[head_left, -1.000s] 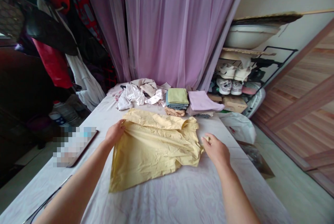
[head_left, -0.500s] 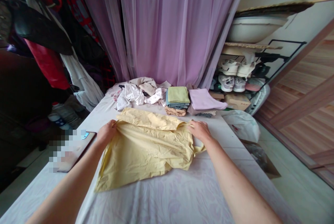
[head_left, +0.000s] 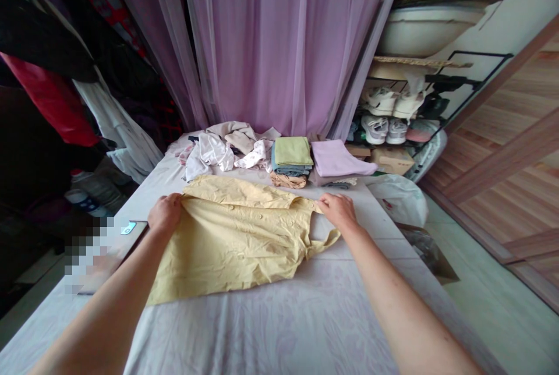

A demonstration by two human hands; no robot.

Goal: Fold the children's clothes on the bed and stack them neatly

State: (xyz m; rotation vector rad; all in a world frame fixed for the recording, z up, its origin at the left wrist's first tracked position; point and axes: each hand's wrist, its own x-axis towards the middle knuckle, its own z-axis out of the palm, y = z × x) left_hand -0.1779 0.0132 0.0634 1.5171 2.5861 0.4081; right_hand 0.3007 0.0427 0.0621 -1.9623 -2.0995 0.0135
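One yellow woven-cloth garment [head_left: 244,241], wrinkled, with at least two round buttons, spread across the middle of the bed [head_left: 279,334], which is covered in a pale, lilac-patterned sheet. One narrow loop at its right end.

Two bare hands. Left hand [head_left: 165,211]: fingers closed, pinching the garment's upper left corner. Right hand [head_left: 337,209]: thumb and fingers pinching its upper right corner, above the loop.

At the bed's far edge, left to right: one loose heap of white and beige clothes [head_left: 216,151], pieces uncountable; one folded stack, comprising green cloth [head_left: 293,151], blue-grey cloth [head_left: 290,169] and tan cloth [head_left: 288,181]; one folded lilac cloth [head_left: 334,158] over darker pieces near the far right corner.

At the left edge: one flat rectangular device [head_left: 131,242], partly pixelated, with one blue label [head_left: 128,227], illegible.

Beyond the right edge: four pale shoes [head_left: 379,129], in two tiers; one brown cardboard box [head_left: 393,164], its print too small to read.
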